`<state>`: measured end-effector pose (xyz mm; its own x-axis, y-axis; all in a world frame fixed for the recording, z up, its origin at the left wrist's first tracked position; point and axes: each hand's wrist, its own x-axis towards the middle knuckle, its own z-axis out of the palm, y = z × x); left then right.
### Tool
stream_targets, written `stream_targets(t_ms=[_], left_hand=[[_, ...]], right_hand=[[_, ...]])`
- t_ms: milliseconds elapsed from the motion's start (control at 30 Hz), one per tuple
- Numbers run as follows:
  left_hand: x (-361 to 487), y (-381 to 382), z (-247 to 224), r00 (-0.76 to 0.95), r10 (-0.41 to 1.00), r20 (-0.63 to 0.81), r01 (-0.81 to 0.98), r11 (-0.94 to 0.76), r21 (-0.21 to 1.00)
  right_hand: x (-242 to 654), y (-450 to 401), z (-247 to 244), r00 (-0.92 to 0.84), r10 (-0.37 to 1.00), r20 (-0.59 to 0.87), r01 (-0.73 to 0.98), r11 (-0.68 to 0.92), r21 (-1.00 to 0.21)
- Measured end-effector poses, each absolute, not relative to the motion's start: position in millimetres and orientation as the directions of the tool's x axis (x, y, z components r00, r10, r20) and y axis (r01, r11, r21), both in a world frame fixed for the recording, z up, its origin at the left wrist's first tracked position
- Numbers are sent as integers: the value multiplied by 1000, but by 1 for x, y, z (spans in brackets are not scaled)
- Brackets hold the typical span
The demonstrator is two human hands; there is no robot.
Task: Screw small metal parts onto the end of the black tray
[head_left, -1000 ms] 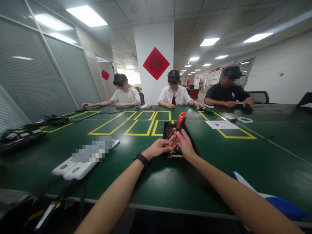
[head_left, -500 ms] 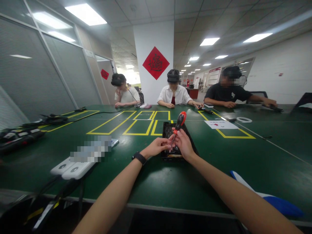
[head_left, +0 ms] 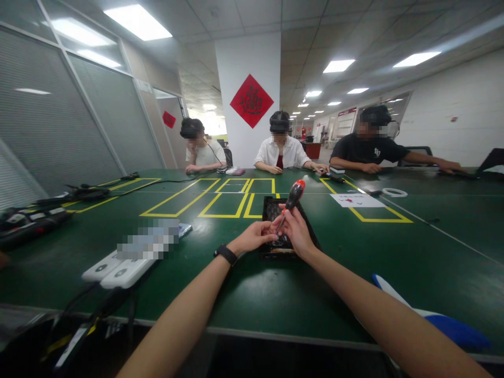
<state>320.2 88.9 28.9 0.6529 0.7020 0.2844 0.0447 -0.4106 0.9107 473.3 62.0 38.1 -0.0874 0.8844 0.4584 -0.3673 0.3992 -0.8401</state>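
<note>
A screwdriver (head_left: 294,195) with a black and red handle is in my right hand (head_left: 298,233), whose fingers are closed round the lower handle and shaft. It leans, handle up to the right and shaft running down to the left. My left hand (head_left: 255,236), with a dark band on the wrist, pinches close to the lower end of the shaft. Whatever lies between those fingertips is too small to make out. Below both hands sits a black open box (head_left: 281,255) on the green table (head_left: 244,299); my hands partly hide its dark inside.
White devices with cables (head_left: 122,273) lie at the left, and black gear (head_left: 35,223) farther left. A blue and white object (head_left: 452,328) rests at the near right. A paper sheet (head_left: 356,200) and white ring (head_left: 395,192) lie beyond. Three people sit across the table.
The screwdriver's handle has tipped slightly to the right, with my hands staying almost in place. Across the table, the person at the right has stretched an arm farther right.
</note>
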Motion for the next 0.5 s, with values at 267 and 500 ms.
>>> stream_targets(t_ms=[267,500], left_hand=[[323,87,27,636,711,300,77,-445,892],[324,86,27,639,712,291,100,-452,886]], right_hand=[[473,62,39,-62,885,462,-345,415,-842],[473,60,39,-114,880,460,-351,398,-848]])
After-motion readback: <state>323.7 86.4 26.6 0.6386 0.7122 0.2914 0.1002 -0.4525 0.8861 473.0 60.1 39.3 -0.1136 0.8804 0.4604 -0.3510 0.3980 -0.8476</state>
